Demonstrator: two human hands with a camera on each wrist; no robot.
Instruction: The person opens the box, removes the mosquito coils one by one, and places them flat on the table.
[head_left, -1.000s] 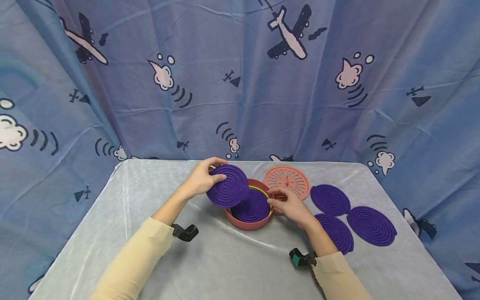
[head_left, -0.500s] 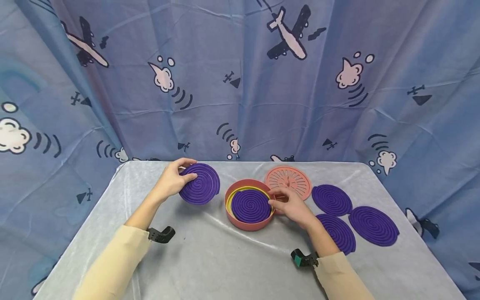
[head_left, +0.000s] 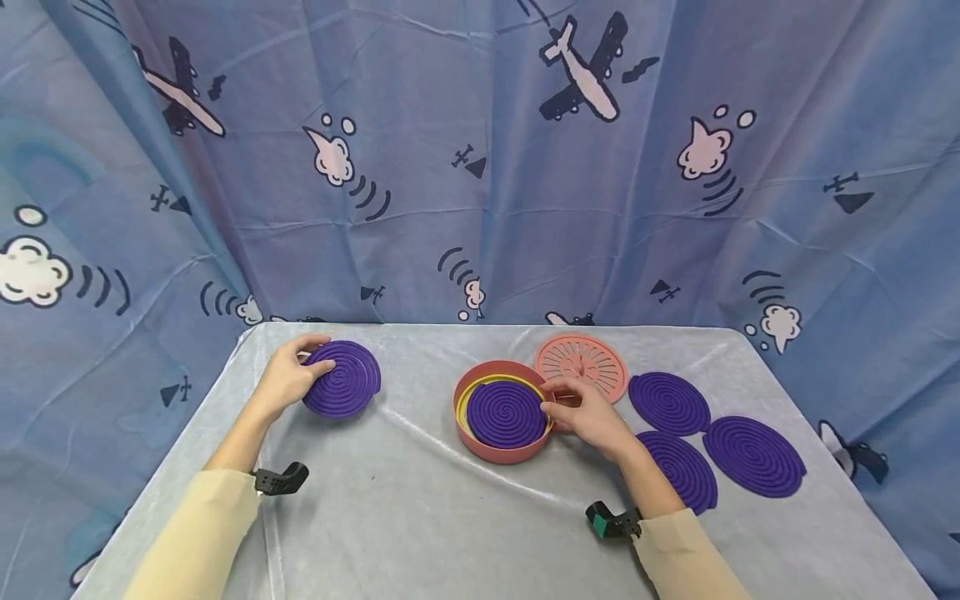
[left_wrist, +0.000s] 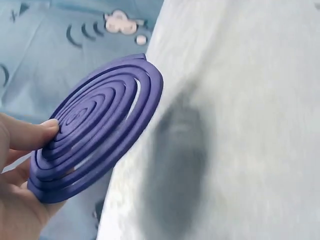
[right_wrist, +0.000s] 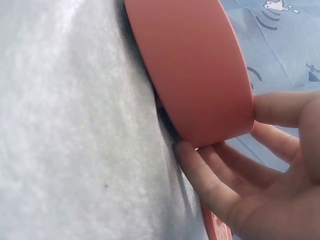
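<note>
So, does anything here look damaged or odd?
Slightly: the coil in the left hand has gaps between its outer turns, while the other coils look tightly wound. I can't tell whether that's damage.

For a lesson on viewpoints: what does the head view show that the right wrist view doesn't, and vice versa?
Only the head view shows inside the red bowl: a yellow ring and a purple coil. It also shows the left hand holding another coil, and three coils on the table.

Only the right wrist view shows a fingertip low beside the bowl's base, near the table.

Both show the right hand touching the bowl, the slotted pink disc and the patterned blue curtain.
</note>
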